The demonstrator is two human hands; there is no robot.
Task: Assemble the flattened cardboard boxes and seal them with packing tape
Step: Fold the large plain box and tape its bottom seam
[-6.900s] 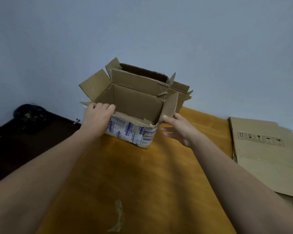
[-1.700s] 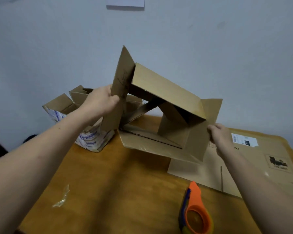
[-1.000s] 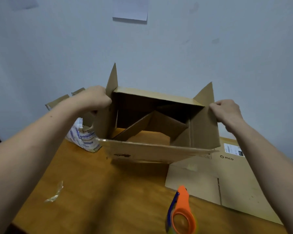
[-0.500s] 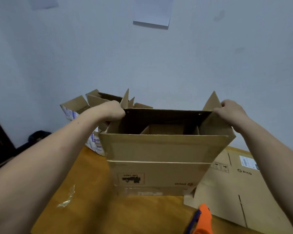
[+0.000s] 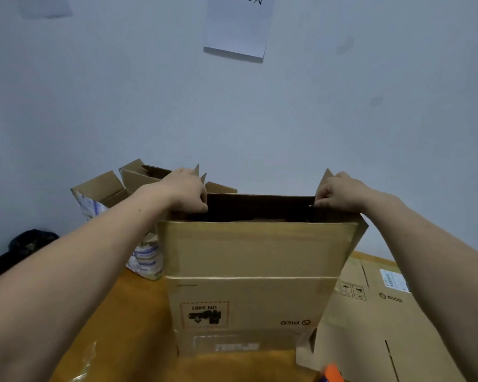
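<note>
A brown PICO cardboard box (image 5: pixel 254 274) stands upright on the wooden table (image 5: pixel 138 326), its printing upside down and its top open. My left hand (image 5: pixel 186 191) grips the top left side flap and my right hand (image 5: pixel 340 193) grips the top right side flap. The near flap points up toward me and hides most of the inside. More flattened PICO boxes (image 5: pixel 384 321) lie on the table at the right. An orange tape dispenser (image 5: pixel 333 374) peeks in at the bottom edge.
A smaller open box with blue print (image 5: pixel 122 205) stands behind my left arm at the table's back left. A scrap of clear tape (image 5: pixel 87 362) lies near the front left. A dark object (image 5: pixel 31 242) sits off the table's left. The wall is close behind.
The box has been turned from lying open on its side to standing upright, and my hands keep hold of its side flaps. The view has tilted upward.
</note>
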